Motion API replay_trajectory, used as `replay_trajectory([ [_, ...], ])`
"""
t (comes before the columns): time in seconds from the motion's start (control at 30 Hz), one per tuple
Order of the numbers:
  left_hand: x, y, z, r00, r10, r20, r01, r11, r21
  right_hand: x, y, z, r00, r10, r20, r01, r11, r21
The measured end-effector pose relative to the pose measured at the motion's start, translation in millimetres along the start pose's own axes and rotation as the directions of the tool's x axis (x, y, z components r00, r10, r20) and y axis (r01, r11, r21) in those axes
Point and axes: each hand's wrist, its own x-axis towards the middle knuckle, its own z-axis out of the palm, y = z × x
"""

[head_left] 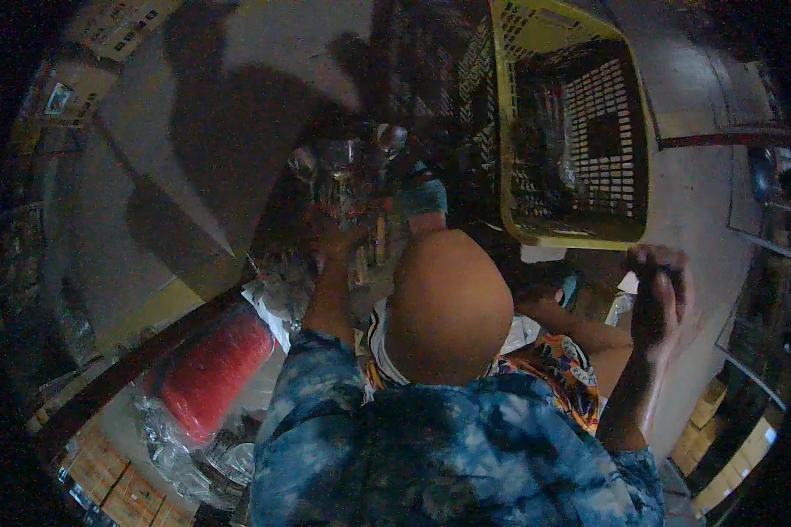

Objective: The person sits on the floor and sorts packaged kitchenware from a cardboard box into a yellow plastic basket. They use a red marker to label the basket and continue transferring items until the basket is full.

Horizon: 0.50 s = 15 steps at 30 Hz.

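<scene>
My left hand (330, 235) reaches forward into a dark patch beside my knee, close to a cluster of shiny, clear-looking pieces (343, 156) whose kind I cannot make out. Its fingers are lost in shadow. Clear crumpled plastic (281, 274) lies beside that wrist. On the right, my right hand (664, 294) is raised below the near corner of a yellow plastic basket (574, 241). Its fingers are curled in and somewhat blurred; what they hold, if anything, is hidden. The basket has slotted walls, with some clear wrapping (564, 162) inside.
At lower left lies a red bundle in clear plastic (220, 369), with more loose plastic wrap (171, 439) beside it. Cardboard boxes (114, 483) stand at the lower left, others (66, 97) at the upper left. A dark crate (435, 66) adjoins the basket. My bent knee (453, 303) fills the middle.
</scene>
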Motion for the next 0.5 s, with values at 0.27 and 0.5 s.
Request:
replay_trajectory([
  [0.27, 15.6, -10.8, 26.0, 0.996, -0.075, 0.045, 0.069, 0.991, 0.116, 34.6, 159.9, -33.8, 0.966, 0.205, -0.160, -0.252, 0.889, -0.383],
  [0.5, 7.3, 3.9, 9.0, 0.974, 0.207, 0.091, -0.162, 0.918, -0.361, 48.1, 198.6, -2.5, 0.992, -0.110, 0.058, 0.113, 0.593, -0.797],
])
